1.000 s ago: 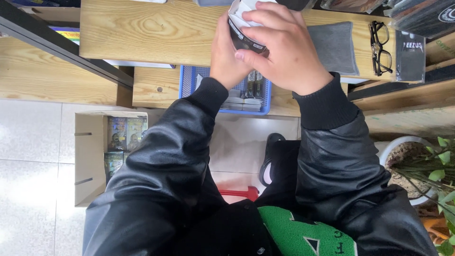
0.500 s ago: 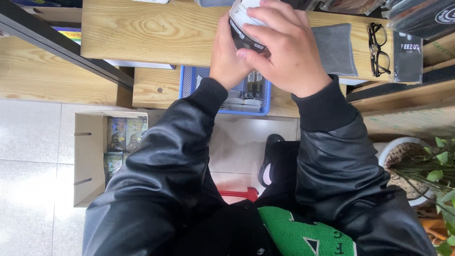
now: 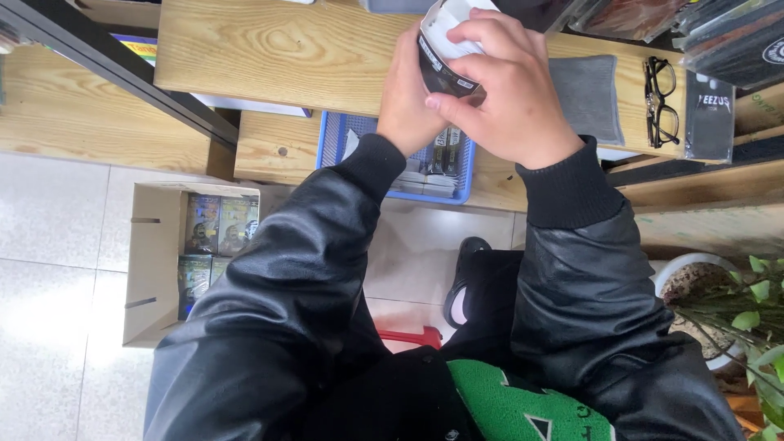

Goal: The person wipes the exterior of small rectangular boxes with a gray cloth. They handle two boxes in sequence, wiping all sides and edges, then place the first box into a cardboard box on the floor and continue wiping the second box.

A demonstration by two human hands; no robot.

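both hands, left hand (image 3: 412, 102) and right hand (image 3: 510, 90), grip a black-and-white packet (image 3: 445, 49) over the wooden table (image 3: 269, 49)

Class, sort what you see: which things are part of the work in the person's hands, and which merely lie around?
In hand:
left hand
right hand
black-and-white packet

Lying about:
black glasses
grey cloth
blue basket
cardboard box
potted plant
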